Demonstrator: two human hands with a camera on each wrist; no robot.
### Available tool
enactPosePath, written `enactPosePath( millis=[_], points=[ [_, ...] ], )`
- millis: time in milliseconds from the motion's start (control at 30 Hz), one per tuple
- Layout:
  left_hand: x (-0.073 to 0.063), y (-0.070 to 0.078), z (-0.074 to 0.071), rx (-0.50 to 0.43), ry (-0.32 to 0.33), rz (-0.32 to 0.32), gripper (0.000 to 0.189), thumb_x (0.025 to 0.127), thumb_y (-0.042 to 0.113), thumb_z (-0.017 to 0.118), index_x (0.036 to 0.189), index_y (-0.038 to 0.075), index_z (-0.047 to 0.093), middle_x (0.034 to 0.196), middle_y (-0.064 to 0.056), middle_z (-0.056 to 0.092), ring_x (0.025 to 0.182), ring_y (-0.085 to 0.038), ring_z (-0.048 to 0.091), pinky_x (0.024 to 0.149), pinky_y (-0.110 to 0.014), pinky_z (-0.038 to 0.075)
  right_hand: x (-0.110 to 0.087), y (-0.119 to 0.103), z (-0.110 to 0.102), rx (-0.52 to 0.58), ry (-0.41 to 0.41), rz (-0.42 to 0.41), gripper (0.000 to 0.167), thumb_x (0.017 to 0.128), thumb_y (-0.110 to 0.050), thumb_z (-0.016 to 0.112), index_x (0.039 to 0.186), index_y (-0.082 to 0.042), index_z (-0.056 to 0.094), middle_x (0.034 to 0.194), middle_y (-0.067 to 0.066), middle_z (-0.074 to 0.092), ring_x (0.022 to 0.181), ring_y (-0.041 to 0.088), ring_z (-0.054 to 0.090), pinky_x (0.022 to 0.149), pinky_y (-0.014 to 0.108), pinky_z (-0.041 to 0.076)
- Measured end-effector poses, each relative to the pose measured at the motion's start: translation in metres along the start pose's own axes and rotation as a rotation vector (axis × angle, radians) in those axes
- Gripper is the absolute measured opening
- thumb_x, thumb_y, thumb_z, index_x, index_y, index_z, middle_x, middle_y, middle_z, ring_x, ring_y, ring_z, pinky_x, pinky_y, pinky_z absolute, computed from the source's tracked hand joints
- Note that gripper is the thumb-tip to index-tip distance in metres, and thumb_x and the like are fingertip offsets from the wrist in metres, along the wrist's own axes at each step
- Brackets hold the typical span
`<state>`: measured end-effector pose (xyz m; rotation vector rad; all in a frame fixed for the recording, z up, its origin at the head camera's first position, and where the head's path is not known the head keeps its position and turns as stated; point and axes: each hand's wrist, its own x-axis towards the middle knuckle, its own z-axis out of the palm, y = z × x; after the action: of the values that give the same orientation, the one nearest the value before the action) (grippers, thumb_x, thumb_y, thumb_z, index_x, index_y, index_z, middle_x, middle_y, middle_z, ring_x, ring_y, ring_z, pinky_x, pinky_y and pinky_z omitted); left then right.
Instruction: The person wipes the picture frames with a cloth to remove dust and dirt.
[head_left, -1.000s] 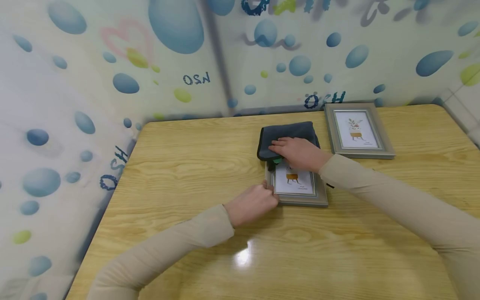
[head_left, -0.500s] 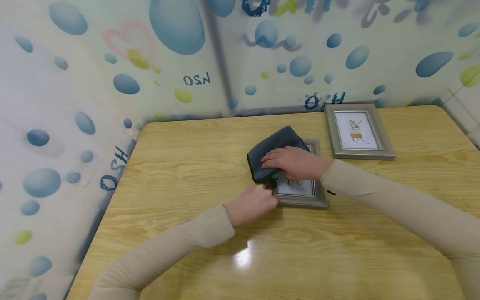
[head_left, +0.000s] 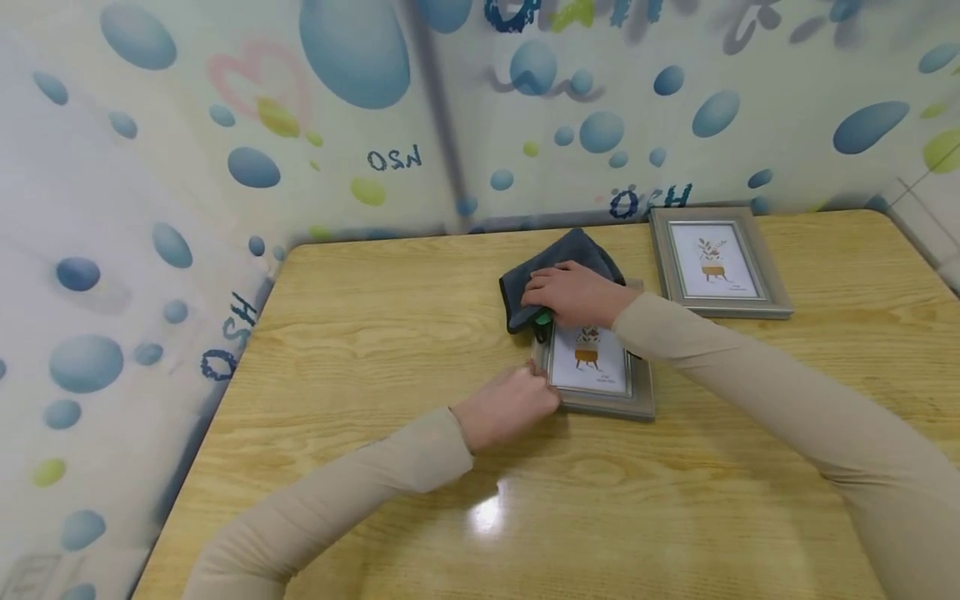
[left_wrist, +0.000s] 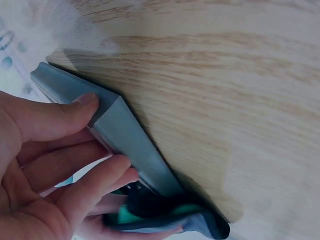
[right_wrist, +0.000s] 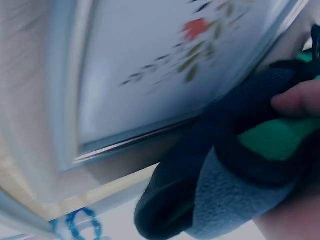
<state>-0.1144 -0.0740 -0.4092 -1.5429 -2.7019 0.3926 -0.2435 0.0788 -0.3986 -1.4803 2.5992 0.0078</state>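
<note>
A grey-silver picture frame (head_left: 641, 392) with a potted-plant print lies face up on the table in the head view. At its near left corner my left hand (head_left: 508, 406) grips the moulding; in the left wrist view the thumb (left_wrist: 82, 107) is on the frame's outer edge and the fingers lie over the front. My right hand (head_left: 573, 293) holds a folded dark grey cloth (head_left: 577, 246) with black trim over the frame's far left part. The right wrist view shows the thumb (right_wrist: 297, 99) against the cloth's green patch. The cloth hides the frame's far left corner.
A matching picture frame (head_left: 716, 262) lies face up at the far right, near the wall, close to my right forearm. Both frames are on a light wood-grain table (head_left: 360, 333). A wall (head_left: 480, 125) with printed blue drops borders the table's back and left sides.
My right hand slid the cloth toward the near left of the frame, turning it, then back up toward the far edge. The left hand keeps its place at the corner.
</note>
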Motion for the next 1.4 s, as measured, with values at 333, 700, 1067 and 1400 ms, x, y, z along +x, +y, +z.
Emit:
enactPosePath(
  millis=[333,700,1067,1400],
  points=[
    [-0.001,0.000,0.005,0.032,0.112,0.010,0.017,0.088,0.001,0.064,0.079,0.015,0.068,0.072,0.003,0.064,0.063,-0.011,0.062,0.054,-0.026,0.051,-0.009,-0.029,-0.006,0.109,-0.017,-0.196,0.023,0.092,-0.002,0.059,0.108,-0.016,0.067,0.107,0.003,0.064,0.105,0.026,0.058,0.094,0.052,0.042],
    [0.004,0.000,0.003,-0.002,0.052,-0.003,0.014,0.088,0.003,0.064,0.085,0.014,0.072,0.078,0.000,0.067,0.071,-0.013,0.065,0.063,-0.027,0.055,-0.001,0.009,0.006,-0.079,0.021,0.114,0.040,0.096,0.000,0.055,0.134,-0.011,0.056,0.139,0.011,0.051,0.135,0.033,0.036,0.107,0.055,0.028],
    [0.000,0.001,0.004,-0.058,0.126,-0.041,0.016,0.083,0.002,0.067,0.074,0.015,0.067,0.069,0.003,0.063,0.060,-0.014,0.061,0.050,-0.028,0.050,-0.006,-0.024,0.002,0.065,0.000,-0.204,0.025,0.092,-0.002,0.058,0.112,-0.016,0.066,0.116,0.006,0.063,0.116,0.030,0.054,0.098,0.055,0.038],
    [0.006,0.002,0.003,-0.026,0.072,-0.034,0.010,0.083,0.008,0.068,0.077,0.015,0.069,0.073,0.003,0.065,0.065,-0.013,0.062,0.054,-0.028,0.052,-0.001,0.003,0.007,-0.019,0.048,0.046,0.035,0.096,-0.005,0.056,0.130,-0.012,0.059,0.135,0.010,0.054,0.132,0.032,0.040,0.106,0.054,0.030]
  ],
)
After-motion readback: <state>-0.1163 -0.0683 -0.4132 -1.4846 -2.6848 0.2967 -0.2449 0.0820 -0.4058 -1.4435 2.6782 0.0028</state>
